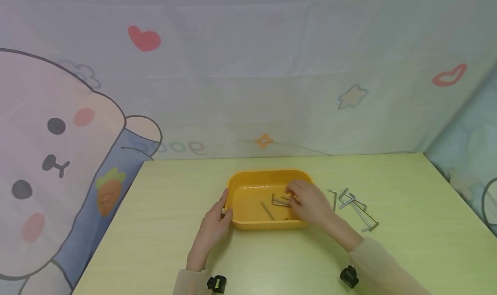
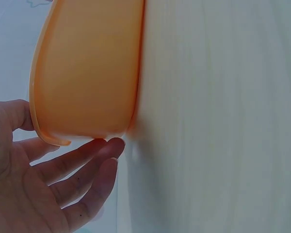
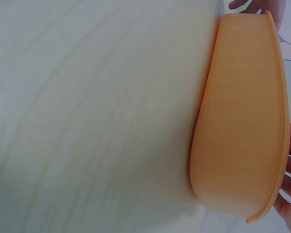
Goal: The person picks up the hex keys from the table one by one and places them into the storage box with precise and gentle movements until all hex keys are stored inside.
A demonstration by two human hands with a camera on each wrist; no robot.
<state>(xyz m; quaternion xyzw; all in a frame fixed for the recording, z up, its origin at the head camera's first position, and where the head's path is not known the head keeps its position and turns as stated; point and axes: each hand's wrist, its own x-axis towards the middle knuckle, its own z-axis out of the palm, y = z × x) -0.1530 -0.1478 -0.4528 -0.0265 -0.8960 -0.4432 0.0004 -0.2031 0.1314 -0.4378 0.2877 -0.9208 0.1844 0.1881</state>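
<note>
A yellow plastic tray (image 1: 248,224) sits on the table with several L-shaped hex keys (image 1: 280,203) in its right half and one long piece (image 1: 267,211) nearer its middle. At the left end, my left hand (image 1: 213,219) grips the tray's rim, thumb over the edge and fingers against the outer wall (image 2: 87,73). My right hand (image 1: 310,202) reaches over the right rim into the tray, its bent fingers among the keys. Whether they pinch one I cannot tell. In the right wrist view, the tray's wall (image 3: 242,116) hides most of that hand's fingers.
Right of the tray, several more hex keys (image 1: 359,211) lie in a loose, crossed pile on the table (image 1: 407,252), with a single key (image 1: 335,200) beside them. A printed cloth (image 1: 248,70) hangs behind the table's back edge.
</note>
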